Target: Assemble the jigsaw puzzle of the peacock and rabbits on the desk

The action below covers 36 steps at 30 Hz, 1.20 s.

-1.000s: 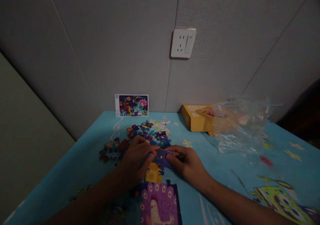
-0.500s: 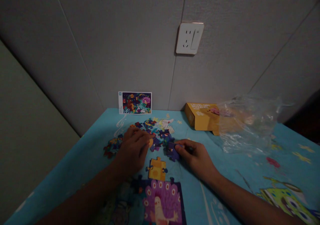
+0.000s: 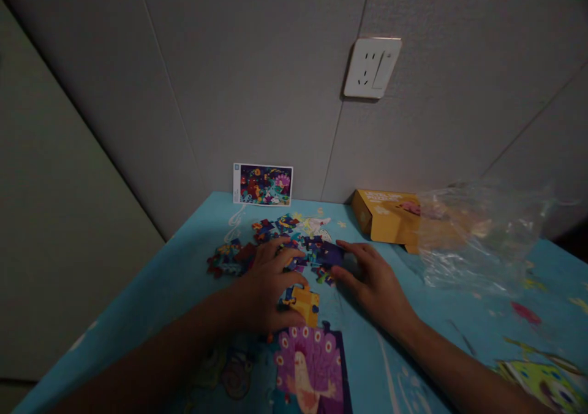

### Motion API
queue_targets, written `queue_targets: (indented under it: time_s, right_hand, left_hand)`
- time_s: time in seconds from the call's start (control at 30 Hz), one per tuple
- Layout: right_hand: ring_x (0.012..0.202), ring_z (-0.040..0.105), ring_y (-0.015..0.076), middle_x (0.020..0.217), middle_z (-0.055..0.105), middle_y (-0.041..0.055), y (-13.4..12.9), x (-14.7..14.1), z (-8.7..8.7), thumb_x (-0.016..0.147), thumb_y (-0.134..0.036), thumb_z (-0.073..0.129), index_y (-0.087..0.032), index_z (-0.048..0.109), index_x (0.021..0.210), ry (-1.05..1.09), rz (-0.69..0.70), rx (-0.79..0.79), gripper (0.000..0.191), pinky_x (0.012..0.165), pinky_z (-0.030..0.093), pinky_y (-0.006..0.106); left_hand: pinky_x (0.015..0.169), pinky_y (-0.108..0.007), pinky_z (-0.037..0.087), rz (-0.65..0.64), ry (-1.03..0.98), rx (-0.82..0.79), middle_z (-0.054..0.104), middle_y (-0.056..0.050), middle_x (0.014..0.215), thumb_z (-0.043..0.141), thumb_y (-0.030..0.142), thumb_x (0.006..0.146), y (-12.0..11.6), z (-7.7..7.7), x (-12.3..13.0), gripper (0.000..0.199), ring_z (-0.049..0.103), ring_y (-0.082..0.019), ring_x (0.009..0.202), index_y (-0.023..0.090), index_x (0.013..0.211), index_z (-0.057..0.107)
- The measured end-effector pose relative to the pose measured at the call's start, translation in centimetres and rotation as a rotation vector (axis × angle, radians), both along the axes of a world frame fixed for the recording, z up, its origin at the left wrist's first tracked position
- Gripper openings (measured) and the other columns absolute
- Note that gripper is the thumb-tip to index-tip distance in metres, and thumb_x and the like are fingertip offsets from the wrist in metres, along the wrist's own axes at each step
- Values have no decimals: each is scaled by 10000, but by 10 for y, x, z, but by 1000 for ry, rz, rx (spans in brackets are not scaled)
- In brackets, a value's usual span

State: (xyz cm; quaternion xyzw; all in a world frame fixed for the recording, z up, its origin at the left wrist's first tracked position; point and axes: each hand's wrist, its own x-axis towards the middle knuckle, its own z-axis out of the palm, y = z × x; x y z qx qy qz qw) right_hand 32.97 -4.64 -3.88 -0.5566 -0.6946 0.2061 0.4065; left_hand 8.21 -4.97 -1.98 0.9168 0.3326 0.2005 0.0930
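My left hand [image 3: 272, 286] is over the near side of a pile of jigsaw pieces [image 3: 285, 223], fingers spread. Its thumb and index finger lie on either side of a yellow jigsaw piece [image 3: 305, 305]; whether they touch it I cannot tell. To the right, my right hand [image 3: 374, 282] has thumb and fingers apart beside a dark purple jigsaw piece [image 3: 329, 253], which lies at the pile's right edge by the fingertips. Below the yellow piece is a joined puzzle section [image 3: 310, 365] showing a purple peacock-like figure. My left forearm hides part of its left side.
A small picture card [image 3: 265, 185] leans against the wall at the back. On the right are a yellow box [image 3: 386, 218] and a crumpled clear plastic bag [image 3: 478, 236] overlapping it. A blue patterned cloth [image 3: 151, 316] covers the table. A socket plate [image 3: 373, 68] is on the wall.
The view has turned slightly left. My left hand has come back from the pile to the yellow piece, its fingers spreading. My right hand has loosened from the purple piece, which now lies farther back.
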Motion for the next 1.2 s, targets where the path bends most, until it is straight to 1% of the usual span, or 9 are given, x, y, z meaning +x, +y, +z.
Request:
queue_targets:
  time_s: [0.1, 0.2, 0.3, 0.37, 0.47, 0.57, 0.67, 0.93, 1.2]
  right_hand:
    - [1017, 576, 283, 1186, 584, 140, -14, -15, 3, 804, -447, 709, -213, 723, 1134, -144, 141, 150, 404, 892, 504, 450]
    - [1014, 581, 279, 1082, 621, 121, -23, -27, 5, 802, -434, 735, -204, 723, 1111, -258, 348, 51, 385, 880, 511, 424]
    - [990, 583, 271, 1044, 634, 104, -25, -30, 8, 793, -416, 753, -210, 726, 1045, -302, 388, -8, 326, 868, 500, 419]
    - [987, 584, 267, 1034, 642, 92, -24, -28, 9, 764, -428, 778, -209, 709, 973, -262, 374, -3, 311, 854, 493, 405]
    - [818, 599, 212, 852, 655, 55, -22, -22, 9, 809, -461, 720, -203, 638, 806, -121, 286, 13, 270, 720, 480, 330]
    - [610, 546, 162, 665, 618, 24, -16, -14, 7, 875, -499, 617, -206, 613, 760, 26, 40, 14, 315, 581, 421, 290]
    - [578, 552, 164, 670, 649, 33, -9, -5, 6, 862, -510, 608, -192, 646, 811, 64, -160, 17, 325, 551, 407, 289]
    - [742, 616, 194, 899, 656, 77, -4, -3, 6, 815, -298, 600, -176, 744, 989, -223, 11, -4, 256, 709, 497, 338]
    - [880, 613, 247, 984, 611, 104, -1, -6, -2, 827, -352, 625, -179, 721, 1046, -176, -43, 5, 295, 829, 511, 420]
  left_hand:
    - [1092, -655, 294, -8, 2, -10, 533, -149, 1357, 841, 419, 671, 0, 0, 2, 497, 298, -423, 1365, 205, 1088, 677]
    - [1106, -625, 295, -15, -14, -13, 545, -150, 1338, 818, 460, 690, 1, 1, 0, 523, 314, -404, 1356, 192, 1105, 647]
    - [1116, -608, 284, -63, -8, -16, 533, -130, 1353, 806, 440, 690, 4, 3, -6, 523, 325, -391, 1347, 214, 1129, 635]
    - [1125, -588, 273, -35, -44, 21, 536, -105, 1350, 752, 361, 741, 8, 4, -10, 424, 333, -366, 1343, 229, 1125, 630]
    - [1122, -549, 282, 145, -141, 135, 563, -112, 1293, 643, 219, 788, 16, 2, -15, 365, 368, -329, 1310, 191, 1150, 609]
    - [1094, -529, 312, 276, -150, 205, 577, -135, 1254, 658, 240, 771, 22, -2, -17, 467, 392, -333, 1277, 148, 1224, 587]
    - [1068, -551, 311, 329, -59, 191, 589, -115, 1255, 708, 317, 753, 24, -7, -18, 467, 385, -359, 1275, 196, 1197, 632]
    - [1023, -526, 321, 359, -34, 147, 653, -36, 1207, 700, 280, 795, 30, -16, -21, 307, 425, -331, 1218, 271, 1101, 697]
    - [1010, -501, 357, 356, -71, 145, 660, -61, 1183, 649, 225, 815, 31, -16, -19, 331, 451, -315, 1165, 233, 1145, 681]
